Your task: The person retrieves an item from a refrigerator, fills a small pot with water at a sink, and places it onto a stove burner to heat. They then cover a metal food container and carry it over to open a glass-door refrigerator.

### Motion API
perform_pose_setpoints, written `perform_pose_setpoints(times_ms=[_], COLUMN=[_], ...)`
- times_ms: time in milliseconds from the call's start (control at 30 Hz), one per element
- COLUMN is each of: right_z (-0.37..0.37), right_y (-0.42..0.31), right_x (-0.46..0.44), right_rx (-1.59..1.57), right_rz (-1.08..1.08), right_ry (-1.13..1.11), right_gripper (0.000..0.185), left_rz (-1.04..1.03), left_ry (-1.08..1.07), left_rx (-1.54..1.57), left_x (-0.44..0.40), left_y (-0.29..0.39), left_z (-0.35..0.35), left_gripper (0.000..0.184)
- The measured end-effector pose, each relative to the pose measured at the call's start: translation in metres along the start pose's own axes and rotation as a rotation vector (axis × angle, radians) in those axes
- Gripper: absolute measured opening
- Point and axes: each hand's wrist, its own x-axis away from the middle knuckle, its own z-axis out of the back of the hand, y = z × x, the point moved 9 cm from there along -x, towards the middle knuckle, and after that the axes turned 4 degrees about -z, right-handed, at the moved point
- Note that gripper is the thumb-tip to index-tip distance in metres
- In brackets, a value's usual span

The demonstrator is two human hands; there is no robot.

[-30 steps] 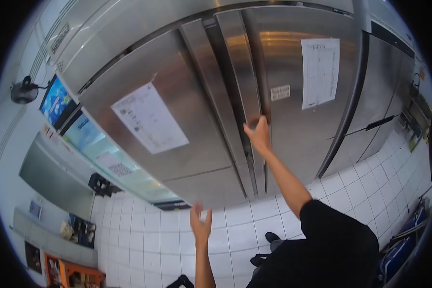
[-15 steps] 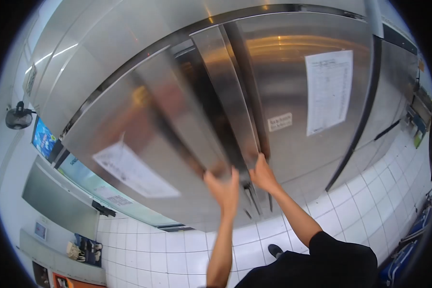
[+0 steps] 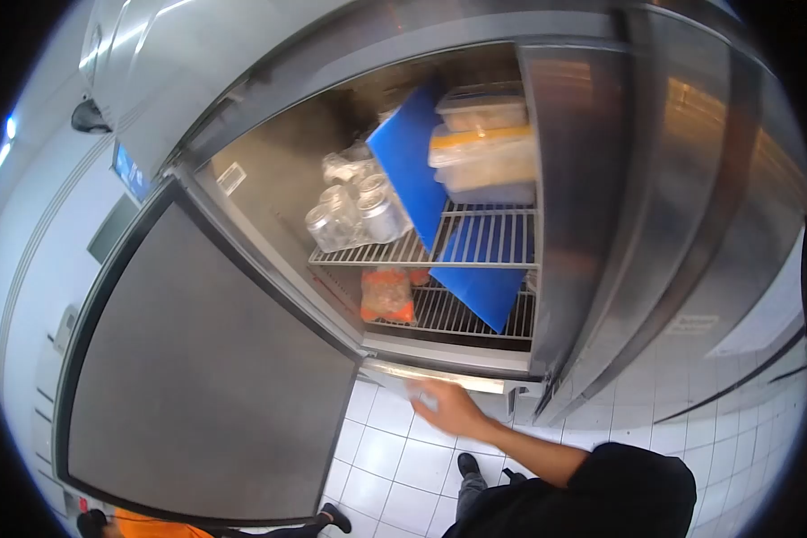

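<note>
My right hand [image 3: 453, 411] is in front of the lower edge of the steel refrigerator, slightly blurred. Its fingers curve loosely, with a gap at the thumb and nothing visible held. My left hand is out of view. The left refrigerator door [image 3: 211, 368] has swung wide, its grey inner face showing. Inside, the upper wire rack [image 3: 421, 255] carries lidded glass jars [image 3: 377, 215] and stacked plastic containers [image 3: 482, 152]. A blue sheet [image 3: 410, 157] stands upright between them. Below, a bag of orange-and-pale food [image 3: 387, 296] lies near another blue sheet [image 3: 484, 282].
The right refrigerator door [image 3: 587, 197] stands to the right of the opening. White floor tiles [image 3: 408, 480] lie underfoot. Another person in an orange top [image 3: 166, 527] is at the lower left, partly hidden behind the swung door.
Half a second ago both hands were at the door handles. The left door has since swung out to the left, exposing the shelves. My left hand has left view; my right is off its handle.
</note>
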Motion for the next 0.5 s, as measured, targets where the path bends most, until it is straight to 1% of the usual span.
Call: perform_pose_setpoints(times_ms=[33,67,100,133,167,200,233,300,333,367,433,500], right_z=[0.012,0.036,0.057,0.073,0.08,0.084,0.08,0.079,0.078,0.075,0.07,0.065], right_y=[-0.016,-0.046,-0.067,-0.078,-0.085,-0.076,-0.065,-0.041,-0.034,-0.035,-0.032,-0.056], right_x=[-0.044,-0.085,-0.121,-0.155,-0.184,-0.218,-0.239,-0.274,-0.284,-0.291,-0.294,-0.264], right_rx=[-0.12,-0.2,-0.23,0.057,0.273,0.337,0.338,0.343,0.436,0.43,0.404,0.392], right_rz=[0.022,0.14,0.144,0.262,0.256,0.144,0.068,-0.097,-0.186,-0.123,-0.013,0.141], right_ry=[0.086,0.222,0.347,0.556,0.697,0.707,0.657,0.572,0.558,0.543,0.524,0.638], right_gripper=[0.034,0.035,0.037,0.044,0.056,0.067,0.068,0.07,0.067,0.066,0.064,0.068], left_rz=[0.201,0.209,0.159,0.104,0.165,0.224,0.242,0.353,0.386,0.419,0.403,0.261], left_ry=[0.05,0.006,-0.068,-0.14,-0.224,-0.309,-0.402,-0.545,-0.579,-0.624,-0.77,-0.899], left_rx=[-0.095,-0.311,-0.114,0.084,0.22,0.361,0.433,0.699,0.784,0.863,0.991,0.868], left_x=[0.006,0.012,0.01,0.007,0.013,0.022,0.029,0.04,0.042,0.045,0.048,0.047], left_y=[0.001,-0.012,-0.001,0.019,0.02,0.019,0.025,0.042,0.052,0.06,0.086,0.099], left_z=[-0.024,-0.046,-0.082,-0.123,-0.165,-0.211,-0.258,-0.353,-0.402,-0.447,-0.526,-0.564], left_gripper=[0.039,0.05,0.046,0.042,0.044,0.048,0.051,0.06,0.065,0.071,0.081,0.083])
